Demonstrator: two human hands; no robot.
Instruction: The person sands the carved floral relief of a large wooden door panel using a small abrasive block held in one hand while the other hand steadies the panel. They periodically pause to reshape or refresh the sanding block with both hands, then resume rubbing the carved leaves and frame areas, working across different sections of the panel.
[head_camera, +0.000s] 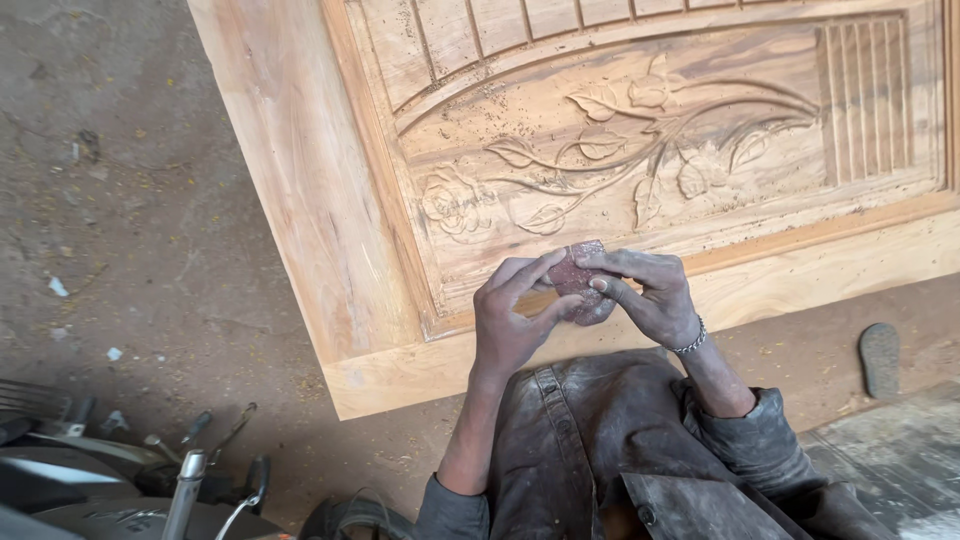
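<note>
Both my hands hold a small folded piece of reddish-brown sandpaper (578, 279) just above the lower edge of a large carved wooden door panel (300, 180). My left hand (512, 318) grips it from the left with thumb and fingers. My right hand (648, 295), with a metal bracelet on the wrist, pinches it from the right. The panel lies flat and shows carved roses, leaves and stems (620, 150) dusted with sawdust, with vertical grooves at the right.
Dusty dirt floor (130, 220) spreads to the left of the panel. A motorcycle handlebar with levers (190, 480) sits at bottom left. A sandal (880, 358) lies on the floor at right. My dusty grey jacket (620, 450) fills the bottom centre.
</note>
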